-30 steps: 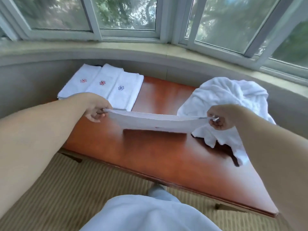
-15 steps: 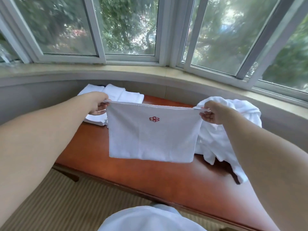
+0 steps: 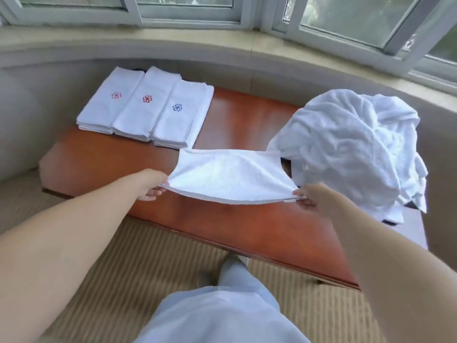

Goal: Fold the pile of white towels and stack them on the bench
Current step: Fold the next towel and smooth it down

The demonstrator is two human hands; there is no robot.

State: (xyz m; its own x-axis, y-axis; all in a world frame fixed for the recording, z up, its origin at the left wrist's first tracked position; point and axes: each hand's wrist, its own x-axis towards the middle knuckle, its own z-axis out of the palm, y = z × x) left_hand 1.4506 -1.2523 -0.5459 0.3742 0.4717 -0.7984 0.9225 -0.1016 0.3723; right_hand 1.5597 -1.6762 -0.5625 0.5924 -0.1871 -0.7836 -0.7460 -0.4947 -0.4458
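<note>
White folded towels [image 3: 146,108] lie at ten o'clock; our left hand [image 3: 151,185] and right hand [image 3: 309,198] pinch another towel [image 3: 230,175], pile [image 3: 351,149] at two remains.

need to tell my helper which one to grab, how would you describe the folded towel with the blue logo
On the wooden bench under the window, three stacks of folded white towels sit side by side at its far left end. The blue-logo towel tops the rightmost stack, nearest the bench's middle; the other two show red flower logos.

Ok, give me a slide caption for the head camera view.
Both hands, left hand and right hand, stretch a white towel over the bench, between folded stacks and unfolded pile.
</note>
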